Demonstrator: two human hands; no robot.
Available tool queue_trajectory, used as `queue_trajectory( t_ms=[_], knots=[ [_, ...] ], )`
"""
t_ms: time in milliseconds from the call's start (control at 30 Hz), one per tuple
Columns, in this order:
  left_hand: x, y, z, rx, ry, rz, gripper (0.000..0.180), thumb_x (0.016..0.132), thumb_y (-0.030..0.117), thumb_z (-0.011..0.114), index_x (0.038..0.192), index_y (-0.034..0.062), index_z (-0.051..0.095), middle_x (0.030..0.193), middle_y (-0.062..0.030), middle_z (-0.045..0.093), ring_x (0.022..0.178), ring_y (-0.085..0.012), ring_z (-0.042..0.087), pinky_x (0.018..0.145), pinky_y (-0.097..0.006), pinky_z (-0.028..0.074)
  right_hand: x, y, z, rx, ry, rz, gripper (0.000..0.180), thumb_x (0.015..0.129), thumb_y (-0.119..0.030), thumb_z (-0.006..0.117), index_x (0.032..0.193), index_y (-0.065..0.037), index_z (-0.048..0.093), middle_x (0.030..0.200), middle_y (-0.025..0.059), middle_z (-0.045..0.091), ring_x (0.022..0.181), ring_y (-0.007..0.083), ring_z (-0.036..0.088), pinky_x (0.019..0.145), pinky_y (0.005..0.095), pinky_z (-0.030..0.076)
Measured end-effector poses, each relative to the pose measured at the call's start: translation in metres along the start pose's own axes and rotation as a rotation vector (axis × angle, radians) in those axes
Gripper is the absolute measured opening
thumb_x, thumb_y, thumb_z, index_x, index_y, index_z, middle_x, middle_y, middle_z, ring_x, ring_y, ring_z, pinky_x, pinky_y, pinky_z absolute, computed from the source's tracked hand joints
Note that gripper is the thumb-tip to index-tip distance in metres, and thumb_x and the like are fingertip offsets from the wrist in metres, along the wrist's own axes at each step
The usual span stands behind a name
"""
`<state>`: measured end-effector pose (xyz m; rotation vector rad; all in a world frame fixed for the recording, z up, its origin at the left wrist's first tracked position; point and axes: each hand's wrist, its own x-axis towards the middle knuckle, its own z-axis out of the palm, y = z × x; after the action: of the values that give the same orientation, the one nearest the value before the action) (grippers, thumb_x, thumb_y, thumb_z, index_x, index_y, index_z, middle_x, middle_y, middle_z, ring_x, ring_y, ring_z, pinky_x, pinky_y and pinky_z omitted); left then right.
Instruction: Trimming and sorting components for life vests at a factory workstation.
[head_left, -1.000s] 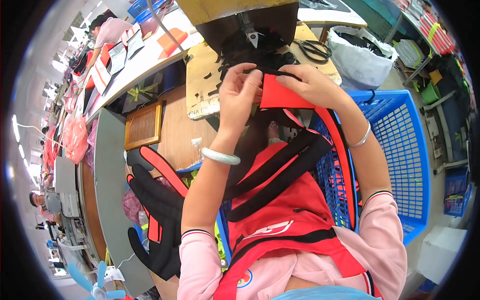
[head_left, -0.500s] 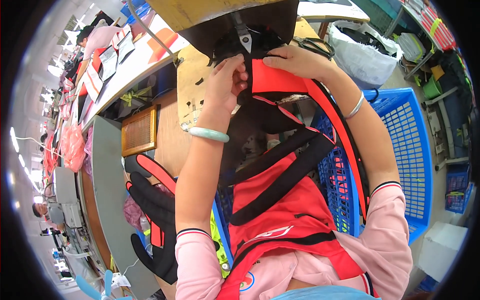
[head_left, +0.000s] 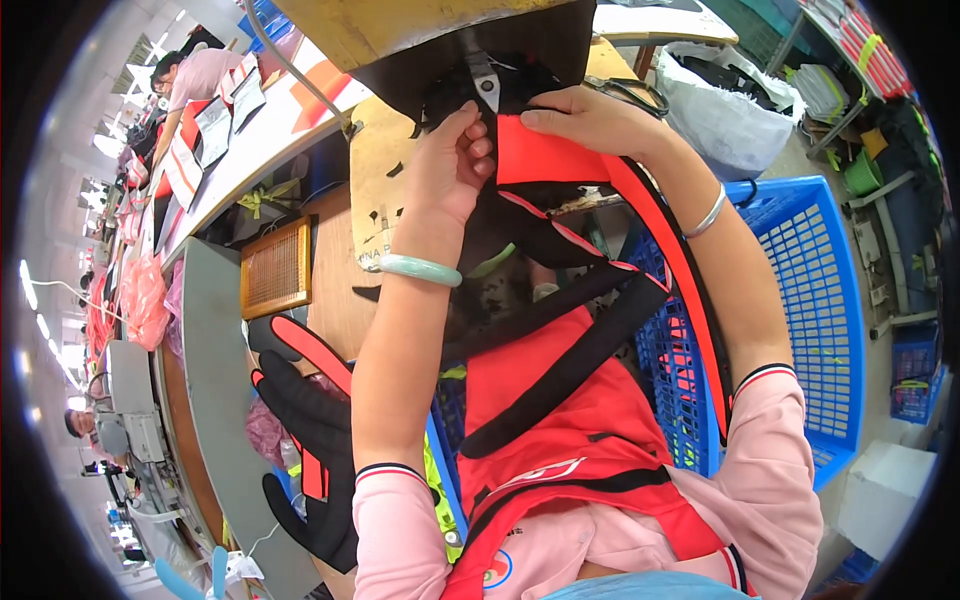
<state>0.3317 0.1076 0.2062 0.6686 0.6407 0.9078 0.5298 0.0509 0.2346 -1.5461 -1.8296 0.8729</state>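
A red and black fabric piece (head_left: 545, 160) with black straps lies under the foot of a sewing machine (head_left: 480, 72) at the top middle. My left hand (head_left: 452, 165) pinches the black edge of the piece just left of the foot. My right hand (head_left: 590, 118) presses the red panel flat on the right side. The rest of the red and black bag (head_left: 570, 420) hangs down over my lap, with two black straps crossing it.
A blue plastic crate (head_left: 810, 300) stands at my right. More red and black pieces (head_left: 300, 430) lie at the lower left. Scissors (head_left: 620, 92) and a white bag (head_left: 720, 110) sit at the upper right. Another person (head_left: 195, 75) works at a long table, upper left.
Both hands have moved up and forward, sliding the red and black piece further under the machine's foot. The view has tilted closer to the machine.
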Motion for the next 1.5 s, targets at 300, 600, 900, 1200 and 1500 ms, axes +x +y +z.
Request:
queue_trajectory(
  t_ms=[300,600,900,1200,1500],
  knots=[
    [-0.035,0.010,-0.029,0.515,0.034,0.073,0.034,0.087,0.030,0.070,0.108,0.0044,0.065,0.096,-0.0065,0.068,0.089,-0.0200,0.065,0.078,-0.029,0.050,-0.028,0.009,-0.007,-0.023,0.153,0.016,0.056,0.095,-0.044,0.055,0.126,0.003,0.056,0.107,0.0118,0.066,0.104,0.0178,0.058,0.093,0.0281,0.043],
    [-0.112,-0.036,-0.035,1.157,-0.131,0.550,0.025,0.088,0.017,0.066,0.108,0.0016,0.066,0.094,-0.0144,0.069,0.089,-0.0260,0.068,0.078,-0.033,0.051,-0.105,0.009,0.025,0.795,-0.272,-0.023,0.056,0.102,-0.046,0.036,0.128,0.000,0.053,0.113,0.0086,0.062,0.099,0.0143,0.058,0.090,0.0276,0.044],
    [-0.145,-0.011,-0.007,1.439,-0.206,0.632,0.023,0.085,0.019,0.068,0.101,0.0028,0.067,0.089,-0.0157,0.069,0.078,-0.0337,0.067,0.070,-0.036,0.052,-0.153,-0.003,0.089,0.694,0.005,-0.006,0.043,0.093,-0.021,0.064,0.128,0.002,0.051,0.112,0.0064,0.062,0.101,0.0114,0.057,0.088,0.0260,0.046],
    [-0.149,0.036,0.004,1.440,-0.371,0.550,0.028,0.085,0.021,0.070,0.102,-0.0010,0.066,0.086,-0.0148,0.069,0.079,-0.0261,0.066,0.073,-0.031,0.050,-0.148,-0.054,0.008,-0.217,0.134,-0.199,0.030,0.090,-0.034,0.061,0.097,-0.005,0.066,0.082,0.0162,0.067,0.079,0.0325,0.065,0.069,0.0379,0.050],
    [-0.057,0.058,-0.017,1.179,-0.260,0.126,0.043,0.088,0.030,0.069,0.114,-0.0040,0.063,0.094,-0.0030,0.066,0.087,-0.0086,0.059,0.078,-0.024,0.047,-0.053,-0.017,-0.007,-0.214,0.120,-0.163,0.034,0.090,-0.035,0.063,0.100,-0.003,0.066,0.084,0.0098,0.066,0.079,0.0216,0.061,0.074,0.0324,0.047]
  ],
)
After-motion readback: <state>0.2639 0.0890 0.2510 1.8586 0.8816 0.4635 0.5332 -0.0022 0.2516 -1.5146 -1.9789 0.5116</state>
